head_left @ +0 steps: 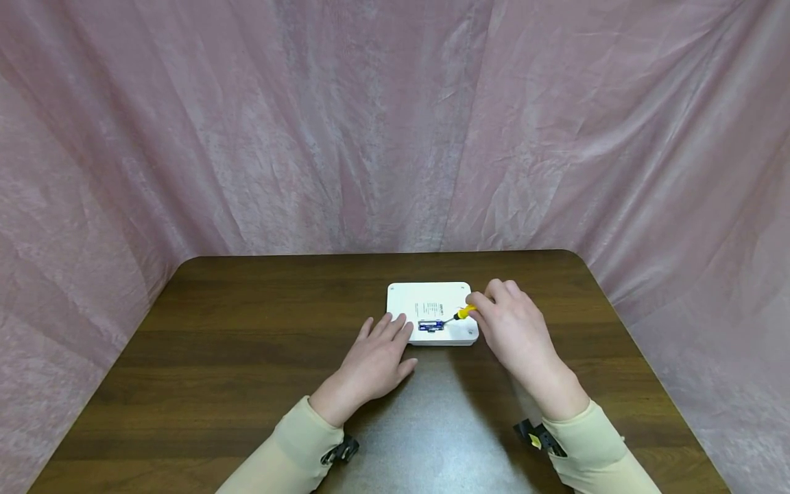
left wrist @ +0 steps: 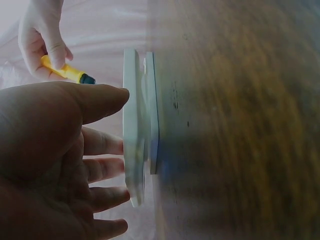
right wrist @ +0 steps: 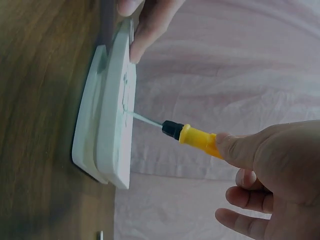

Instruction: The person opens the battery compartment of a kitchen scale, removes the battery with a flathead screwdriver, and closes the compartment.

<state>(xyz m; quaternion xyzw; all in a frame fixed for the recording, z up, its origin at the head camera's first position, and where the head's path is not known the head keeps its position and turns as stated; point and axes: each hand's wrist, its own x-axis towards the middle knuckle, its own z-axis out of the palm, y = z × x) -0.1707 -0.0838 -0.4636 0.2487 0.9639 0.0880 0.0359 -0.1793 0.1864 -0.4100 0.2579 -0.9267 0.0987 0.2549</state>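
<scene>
A white, flat electronic device [head_left: 407, 295], shaped like a kitchen scale turned bottom up, lies on the table. Blue batteries [head_left: 431, 326] show in a small open compartment in its upper face, below a printed label. My left hand [head_left: 376, 357] rests its outstretched fingertips on the device's left part, thumb held apart. With thumb and fingers my right hand [head_left: 518, 336] pinches the yellow handle of a screwdriver [right wrist: 197, 139]. The screwdriver slants down from the right, its thin metal shaft reaching the right end of the battery compartment. The right wrist view shows the tip against the device's face.
The brown wood-grain table [head_left: 259, 322] has rounded far corners, and the device sits toward its far side. Behind the table hangs a pink curtain [head_left: 370, 137]. A dark strap-on camera [head_left: 540, 438] sits at the right cuff, another at the left.
</scene>
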